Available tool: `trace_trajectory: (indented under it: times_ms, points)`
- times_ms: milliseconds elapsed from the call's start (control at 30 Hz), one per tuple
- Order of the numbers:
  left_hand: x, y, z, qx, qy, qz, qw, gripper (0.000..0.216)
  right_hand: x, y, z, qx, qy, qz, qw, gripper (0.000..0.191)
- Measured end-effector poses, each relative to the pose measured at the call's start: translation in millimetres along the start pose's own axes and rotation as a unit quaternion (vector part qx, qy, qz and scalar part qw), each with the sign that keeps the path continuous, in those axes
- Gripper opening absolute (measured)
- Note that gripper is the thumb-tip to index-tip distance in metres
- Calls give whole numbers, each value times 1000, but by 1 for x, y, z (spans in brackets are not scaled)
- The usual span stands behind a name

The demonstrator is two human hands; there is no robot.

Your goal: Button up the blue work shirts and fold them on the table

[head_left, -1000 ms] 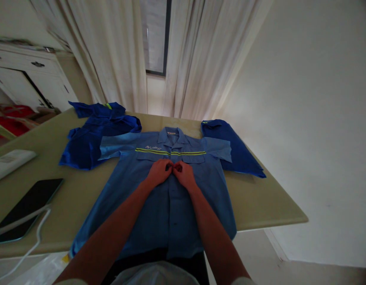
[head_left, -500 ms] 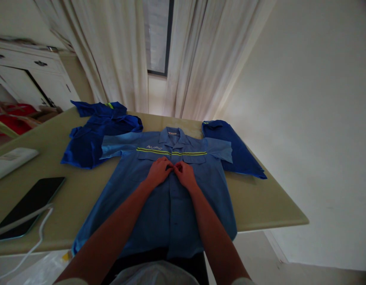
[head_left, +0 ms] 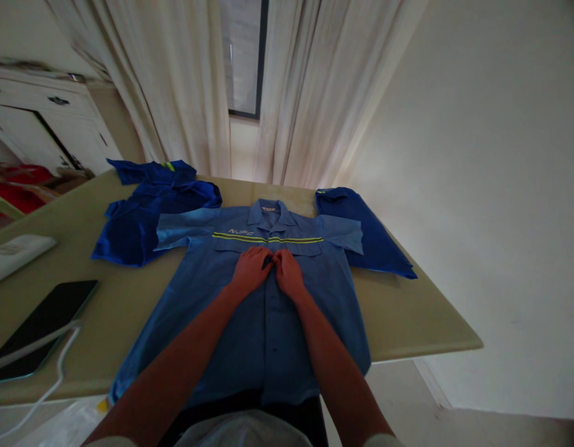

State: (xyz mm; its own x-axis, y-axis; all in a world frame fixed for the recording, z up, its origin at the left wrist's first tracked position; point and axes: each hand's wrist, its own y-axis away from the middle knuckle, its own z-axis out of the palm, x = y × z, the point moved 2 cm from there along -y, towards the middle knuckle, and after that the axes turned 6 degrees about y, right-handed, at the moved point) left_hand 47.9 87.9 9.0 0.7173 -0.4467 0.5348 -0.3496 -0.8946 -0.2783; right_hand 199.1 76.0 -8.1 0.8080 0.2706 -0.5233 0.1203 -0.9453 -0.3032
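Observation:
A blue short-sleeved work shirt (head_left: 296, 323) lies face up across the table, collar away from me, with yellow stripes and the letters NJPC on its chest. My left hand (head_left: 250, 268) is closed on the front placket, just below the stripes. My right hand (head_left: 287, 270) pinches the placket from the other side, its fingertips meeting those of the left. Whatever button lies between the fingers is hidden. Further down the placket, a small dark button (head_left: 274, 350) shows.
A crumpled darker blue garment (head_left: 138, 217) lies at the back left, a folded blue one (head_left: 368, 233) at the right. On the table's (head_left: 422, 323) left are a tablet (head_left: 45, 316), a white cable (head_left: 61, 366) and a white box-like device (head_left: 19, 257). Curtains (head_left: 184, 81) hang behind.
Both hands stay at the same place on the placket, the fingers shifting slightly and drawing closer together. The view has turned a little; the garments lie as before.

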Motion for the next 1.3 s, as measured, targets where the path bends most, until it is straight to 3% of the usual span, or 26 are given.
trace_trajectory:
  times_ms: [167, 300, 567, 633, 800, 933, 1033, 1167, 1300]
  points:
    - [10, -1, -2, -12, -78, 15, 997, 13, 1, 0, 0, -5, -30, 9, 999, 16]
    - [13, 0, -5, -11, -73, 32, 997, 16, 3, -2, -2, 6, -85, 34, 996, 16]
    - [-1, 3, -8, -28, -24, 43, 998, 28, -3, -1, -22, 103, -180, 99, 973, 16]
    - [-7, 2, -8, -39, -2, 46, 998, 29, -11, 9, -29, 81, -146, 97, 981, 17]
    - [-19, 10, -1, -60, 12, 51, 997, 43, -42, 62, -31, -50, 46, 66, 996, 31]
    - [-16, 19, 2, -57, 1, 44, 997, 53, -54, 90, -20, -15, 122, 96, 988, 18]
    - [-5, 27, -3, -54, 12, 40, 998, 54, -48, 91, -16, 27, 82, 103, 991, 16]
    - [16, 52, -12, -33, 12, 17, 999, 28, -32, 87, -19, 57, -42, 123, 990, 17]
    - [33, 79, -10, -55, -4, 0, 999, 22, -25, 88, -22, 77, -129, 140, 979, 23]
